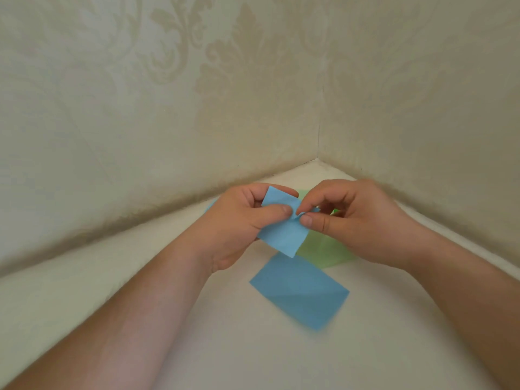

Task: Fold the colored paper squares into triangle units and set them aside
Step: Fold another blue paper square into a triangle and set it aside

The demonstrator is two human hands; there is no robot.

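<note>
The person is holding a small blue paper strip (284, 225) up in the air, just above the white table (112, 291). The left hand (239, 220) is gripping the paper — its thumb is pressing on top and its fingers are curling round behind. The right hand (357, 220) is pinching the middle of the paper's edge between thumb and finger, and a little bump of paper is showing there.

Another blue paper (299, 291) is lying flat on the table, below the hands. A green paper (323, 251) is lying under the right hand, partly hidden. A bit of blue is peeking out behind the left hand, but it is too hidden to tell what it is.

Things could go wrong here. The paper is thin, so a hard pinch could be crumpling or tearing it. If the two sides are not lining up, the fold could be coming out crooked. The paper could also be slipping out and dropping.

No words or labels are showing on anything — only swirly shapes on the wallpaper (197, 80).
</note>
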